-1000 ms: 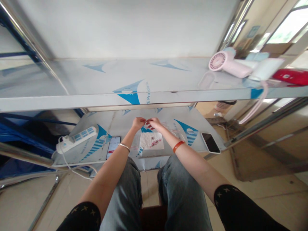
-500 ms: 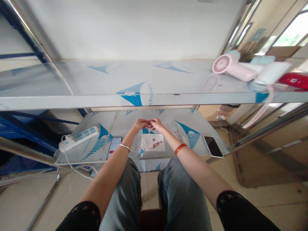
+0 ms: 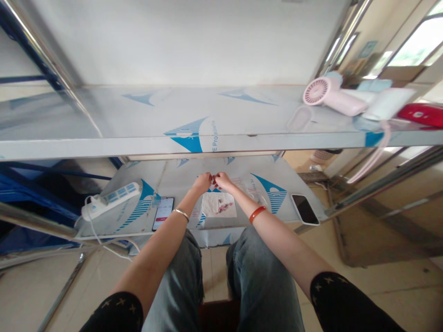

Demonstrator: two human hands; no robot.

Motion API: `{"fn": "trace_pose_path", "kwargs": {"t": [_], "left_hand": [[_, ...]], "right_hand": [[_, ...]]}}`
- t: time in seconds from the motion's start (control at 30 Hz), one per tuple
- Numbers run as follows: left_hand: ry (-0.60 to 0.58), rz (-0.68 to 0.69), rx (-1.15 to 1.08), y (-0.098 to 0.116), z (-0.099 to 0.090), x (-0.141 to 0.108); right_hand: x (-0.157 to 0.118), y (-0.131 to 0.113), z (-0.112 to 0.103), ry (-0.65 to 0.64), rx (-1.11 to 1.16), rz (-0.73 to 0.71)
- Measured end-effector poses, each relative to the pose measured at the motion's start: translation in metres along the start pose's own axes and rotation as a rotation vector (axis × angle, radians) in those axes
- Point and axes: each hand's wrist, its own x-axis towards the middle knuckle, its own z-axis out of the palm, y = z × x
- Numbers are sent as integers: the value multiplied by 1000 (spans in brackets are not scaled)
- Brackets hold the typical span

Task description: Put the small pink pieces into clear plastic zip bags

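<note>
Tabletop (image 3: 187,184), lower centre: my left hand (image 3: 204,181) and right hand (image 3: 222,180) nearly meet above printed sheet (image 3: 218,205); grip unclear.

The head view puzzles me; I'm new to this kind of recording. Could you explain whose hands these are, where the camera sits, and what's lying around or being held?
There is no machine here: a person works with bare hands, and a camera worn on their head looks forward and down. The left hand and right hand meet above the lower shelf; whether they hold something small is too unclear to tell. On that shelf lie a white power strip, a lit phone, a pale sheet with reddish marks and a dark-screened phone. The upper shelf bears a pink handheld fan and a red object.
</note>
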Motion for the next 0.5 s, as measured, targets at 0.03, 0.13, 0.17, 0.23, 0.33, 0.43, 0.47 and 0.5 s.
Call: {"fn": "trace_pose_path", "kwargs": {"t": [0.03, 0.13, 0.17, 0.23, 0.33, 0.43, 0.47, 0.5], "left_hand": [[-7, -6, 18, 1, 0, -1], [-16, -18, 44, 5, 0, -4], [-20, -21, 53, 7, -1, -6], [-21, -27, 73, 11, -3, -8], [-3, -55, 98, 15, -6, -12], [19, -87, 82, 15, -9, -12], [21, -85, 68, 14, -8, -11], [23, -76, 51, 14, -8, -9]], "right_hand": [[1, 1, 1, 7, -16, -2], [6, 5, 3, 37, -58, -25], [7, 6, 3, 47, -71, -34], [9, 7, 3, 69, -90, -48], [7, 7, 4, 82, -118, -83], [2, 3, 6, 97, -147, -96], [1, 2, 6, 115, -156, -87], [0, 1, 6, 135, -161, -76]]}}
